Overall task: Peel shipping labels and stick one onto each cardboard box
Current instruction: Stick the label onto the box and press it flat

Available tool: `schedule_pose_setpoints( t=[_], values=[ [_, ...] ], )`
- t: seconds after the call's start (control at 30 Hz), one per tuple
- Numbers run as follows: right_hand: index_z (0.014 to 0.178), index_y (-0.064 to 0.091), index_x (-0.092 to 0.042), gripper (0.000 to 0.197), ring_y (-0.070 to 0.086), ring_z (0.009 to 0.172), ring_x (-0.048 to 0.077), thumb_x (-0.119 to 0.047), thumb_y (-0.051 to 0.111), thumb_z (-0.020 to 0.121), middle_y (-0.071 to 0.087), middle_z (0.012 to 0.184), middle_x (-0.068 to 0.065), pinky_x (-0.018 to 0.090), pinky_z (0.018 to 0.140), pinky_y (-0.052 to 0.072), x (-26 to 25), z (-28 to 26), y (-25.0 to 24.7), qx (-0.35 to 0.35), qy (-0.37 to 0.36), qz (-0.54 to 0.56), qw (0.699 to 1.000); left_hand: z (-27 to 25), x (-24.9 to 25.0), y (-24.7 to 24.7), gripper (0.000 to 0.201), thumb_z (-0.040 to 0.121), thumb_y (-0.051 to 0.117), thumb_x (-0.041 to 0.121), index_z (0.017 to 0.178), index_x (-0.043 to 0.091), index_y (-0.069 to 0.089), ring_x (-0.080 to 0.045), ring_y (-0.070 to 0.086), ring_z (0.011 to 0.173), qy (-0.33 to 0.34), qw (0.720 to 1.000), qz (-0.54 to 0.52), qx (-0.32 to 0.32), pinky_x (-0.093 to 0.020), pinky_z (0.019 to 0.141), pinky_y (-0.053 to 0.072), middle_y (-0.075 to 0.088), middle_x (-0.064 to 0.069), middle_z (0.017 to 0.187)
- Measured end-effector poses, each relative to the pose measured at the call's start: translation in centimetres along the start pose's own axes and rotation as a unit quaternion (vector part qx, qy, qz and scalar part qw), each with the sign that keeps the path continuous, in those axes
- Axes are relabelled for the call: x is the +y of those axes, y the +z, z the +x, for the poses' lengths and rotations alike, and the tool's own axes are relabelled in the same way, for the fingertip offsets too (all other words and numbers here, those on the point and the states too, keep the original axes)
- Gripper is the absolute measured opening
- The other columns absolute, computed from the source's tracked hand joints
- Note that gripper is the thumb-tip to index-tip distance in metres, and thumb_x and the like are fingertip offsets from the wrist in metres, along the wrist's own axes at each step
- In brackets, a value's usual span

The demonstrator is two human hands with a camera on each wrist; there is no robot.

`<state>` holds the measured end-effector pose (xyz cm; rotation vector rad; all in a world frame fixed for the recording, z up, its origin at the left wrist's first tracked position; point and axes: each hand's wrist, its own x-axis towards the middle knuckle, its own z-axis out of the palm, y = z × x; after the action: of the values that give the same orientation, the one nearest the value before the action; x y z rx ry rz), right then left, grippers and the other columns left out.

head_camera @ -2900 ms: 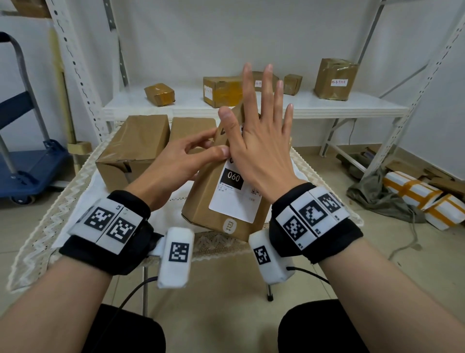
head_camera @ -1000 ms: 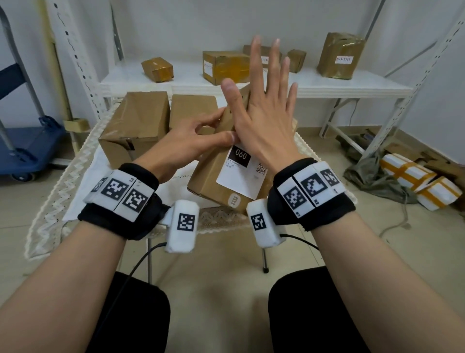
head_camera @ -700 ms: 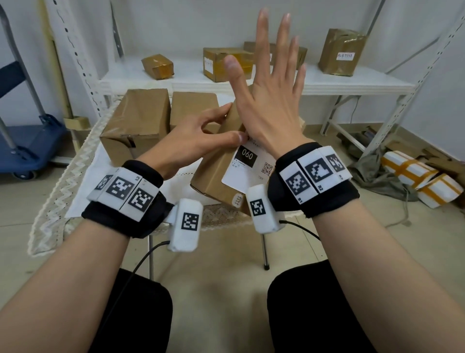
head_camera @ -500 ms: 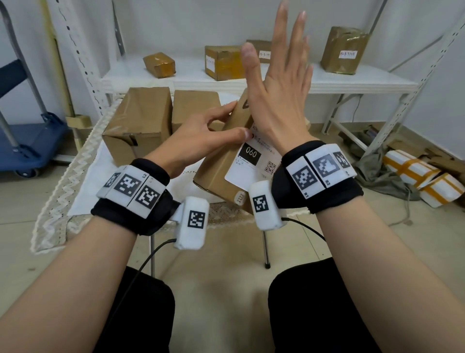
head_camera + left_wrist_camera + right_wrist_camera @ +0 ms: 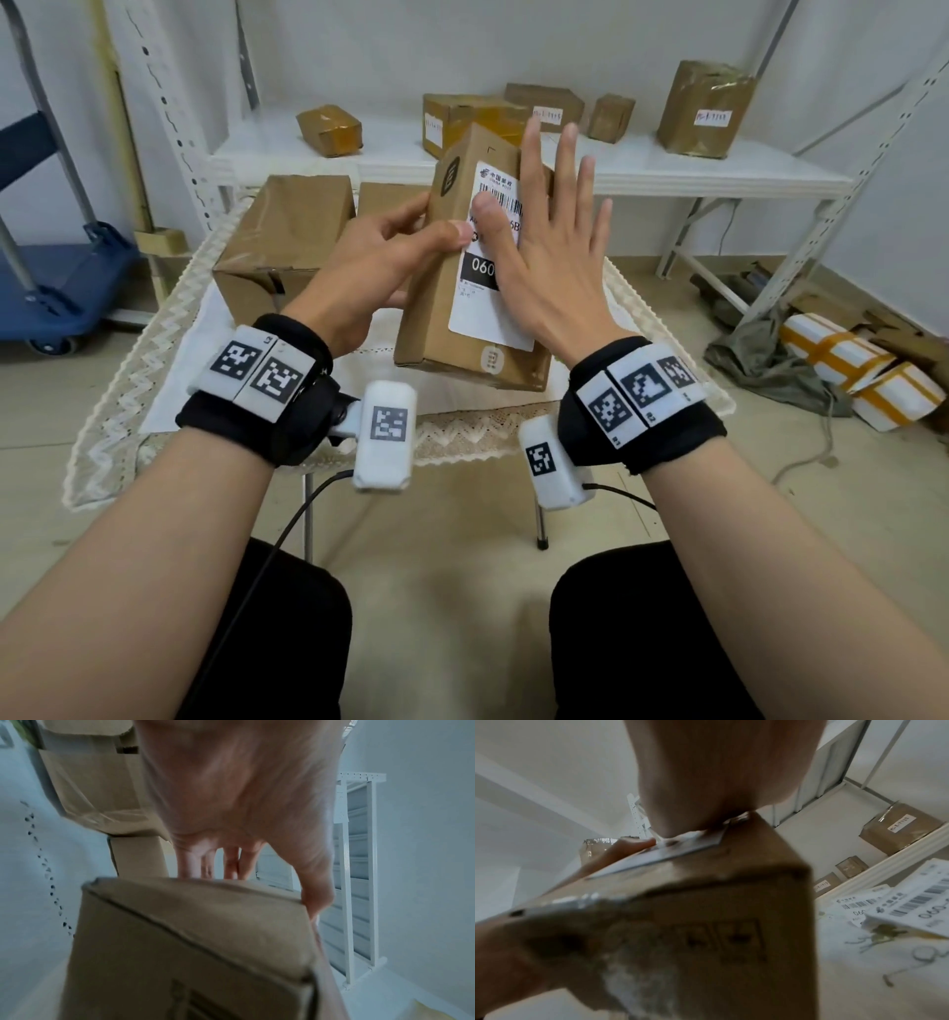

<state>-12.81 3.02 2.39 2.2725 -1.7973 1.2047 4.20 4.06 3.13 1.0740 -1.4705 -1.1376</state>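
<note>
I see the bench (image 5: 154,360) with the cardboard box (image 5: 436,318) tilted up above it. My left hand (image 5: 380,262) grips the box's left edge. My right hand (image 5: 554,257) lies flat, fingers straight, pressing the shipping label (image 5: 488,308) onto its face.

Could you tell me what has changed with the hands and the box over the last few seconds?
The right hand slid down the label, its palm pressing lower, so the printed top and barcode now show. The box stands more upright. The left hand kept its grip on the box's left edge, and the boxes behind on the table stayed put.
</note>
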Motion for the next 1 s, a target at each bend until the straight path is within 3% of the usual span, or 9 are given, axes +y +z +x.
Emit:
schedule_pose_setpoints(
  t=[0.07, 0.2, 0.33, 0.4, 0.57, 0.63, 0.73, 0.87, 1.0],
  values=[
    [0.162, -0.006, -0.030, 0.070, -0.018, 0.156, 0.025, -0.059, 0.022, 0.104, -0.017, 0.170, 0.002, 0.053, 0.123, -0.013, -0.1, -0.2, 0.6, -0.012, -0.005, 0.001, 1.000, 0.0, 0.0, -0.2, 0.035, 0.091, 0.073, 0.036, 0.125, 0.036, 0.066, -0.012, 0.072, 0.108, 0.004, 1.000, -0.005, 0.018, -0.050, 0.096, 0.058, 0.072, 0.007, 0.125],
    [0.162, -0.006, -0.032, 0.070, -0.020, 0.155, 0.023, -0.060, 0.022, 0.104, -0.018, 0.169, 0.000, 0.053, 0.124, -0.011, -0.8, -0.7, 1.4, -0.037, -0.019, 0.023, 0.999, 0.3, -0.1, -1.0, 0.057, 0.082, 0.077, 0.043, 0.135, 0.031, 0.061, -0.011, 0.071, 0.110, 0.000, 0.997, -0.035, 0.069, -0.048, 0.096, 0.058, 0.070, 0.010, 0.128],
    [0.162, -0.008, -0.033, 0.071, -0.022, 0.155, 0.021, -0.061, 0.023, 0.104, -0.020, 0.169, -0.002, 0.055, 0.124, -0.010, -1.5, -1.1, 2.0, -0.054, -0.034, 0.037, 0.997, 0.3, 0.2, -1.2, 0.026, 0.091, 0.073, 0.033, 0.116, 0.035, 0.068, -0.012, 0.072, 0.107, 0.000, 0.991, -0.072, 0.112, -0.047, 0.100, 0.056, 0.075, 0.010, 0.118],
    [0.161, -0.009, -0.033, 0.071, -0.022, 0.155, 0.022, -0.061, 0.023, 0.104, -0.021, 0.169, -0.002, 0.055, 0.124, -0.010, -1.6, -1.1, 2.2, -0.060, -0.034, 0.038, 0.997, 0.3, 0.3, -1.2, 0.022, 0.091, 0.072, 0.033, 0.113, 0.035, 0.069, -0.013, 0.072, 0.107, -0.005, 0.988, -0.090, 0.125, -0.046, 0.100, 0.055, 0.076, 0.010, 0.116],
    [0.161, -0.010, -0.032, 0.071, -0.022, 0.155, 0.022, -0.060, 0.023, 0.105, -0.022, 0.168, -0.001, 0.055, 0.124, -0.011, -1.2, -1.3, 2.3, -0.071, -0.034, 0.035, 0.996, 0.9, 0.0, -1.5, 0.028, 0.090, 0.068, 0.032, 0.117, 0.027, 0.067, -0.007, 0.069, 0.082, 0.003, 0.981, -0.114, 0.156, -0.027, 0.073, 0.054, 0.077, 0.008, 0.107],
    [0.162, -0.009, -0.032, 0.071, -0.022, 0.155, 0.021, -0.059, 0.024, 0.105, -0.022, 0.168, -0.002, 0.055, 0.124, -0.011, -1.0, -1.3, 2.0, -0.063, -0.027, 0.045, 0.997, 1.1, -0.2, -1.6, 0.033, 0.086, 0.069, 0.034, 0.118, 0.024, 0.067, -0.012, 0.069, 0.084, -0.001, 0.978, -0.123, 0.166, -0.032, 0.078, 0.055, 0.077, 0.003, 0.108],
    [0.162, -0.007, -0.032, 0.071, -0.020, 0.155, 0.022, -0.059, 0.025, 0.105, -0.021, 0.169, -0.001, 0.054, 0.124, -0.012, -1.0, -0.8, 1.2, -0.029, -0.019, 0.058, 0.998, 1.3, -0.4, -1.1, 0.050, 0.080, 0.071, 0.036, 0.127, 0.022, 0.064, -0.017, 0.073, 0.098, -0.008, 0.980, -0.108, 0.166, -0.040, 0.091, 0.055, 0.076, 0.002, 0.115],
    [0.163, -0.004, -0.029, 0.071, -0.018, 0.156, 0.023, -0.059, 0.026, 0.105, -0.018, 0.169, 0.001, 0.056, 0.124, -0.011, -1.1, -0.3, 0.8, 0.005, -0.021, 0.056, 0.998, 1.5, -0.6, 0.2, 0.063, 0.072, 0.073, 0.037, 0.132, 0.021, 0.061, -0.009, 0.072, 0.095, -0.013, 0.986, -0.100, 0.132, -0.033, 0.080, 0.055, 0.074, 0.007, 0.117],
    [0.162, -0.006, -0.029, 0.073, -0.020, 0.155, 0.023, -0.061, 0.024, 0.104, -0.019, 0.169, 0.001, 0.054, 0.123, -0.013, -1.0, -0.5, 1.4, -0.025, -0.022, 0.031, 0.999, 1.6, -0.6, 0.8, 0.065, 0.069, 0.075, 0.040, 0.129, 0.016, 0.062, -0.008, 0.071, 0.092, -0.003, 0.987, -0.102, 0.126, -0.032, 0.077, 0.058, 0.075, 0.004, 0.116]
  ],
)
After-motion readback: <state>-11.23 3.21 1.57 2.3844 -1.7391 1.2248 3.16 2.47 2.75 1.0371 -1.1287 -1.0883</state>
